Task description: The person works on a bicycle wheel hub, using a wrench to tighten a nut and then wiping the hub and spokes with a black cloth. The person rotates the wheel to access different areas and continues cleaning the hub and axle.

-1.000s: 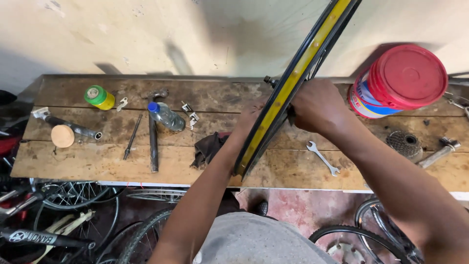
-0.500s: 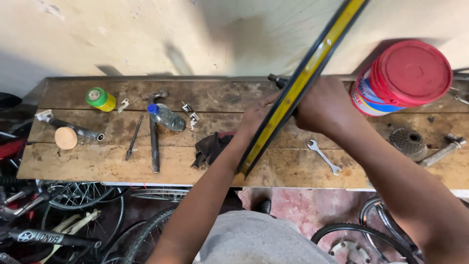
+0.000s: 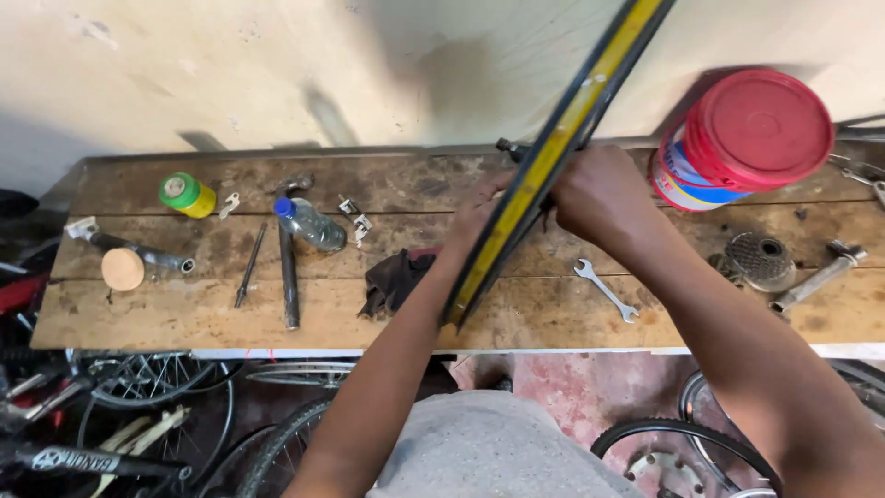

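Now rim (image 3: 553, 157) between both hands' fingers (image 3: 576, 189)

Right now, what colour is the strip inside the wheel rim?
Yellow, along the black wheel rim; head view shows it.

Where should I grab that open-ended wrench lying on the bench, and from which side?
Take the wrench by the thin middle of its shaft, coming straight down from above. It lies flat and diagonal on the wooden bench, with bare boards on both sides, so fingers fit best across the shaft. It sits just below the right hand, which grips the wheel rim, so that hand looks nearest.
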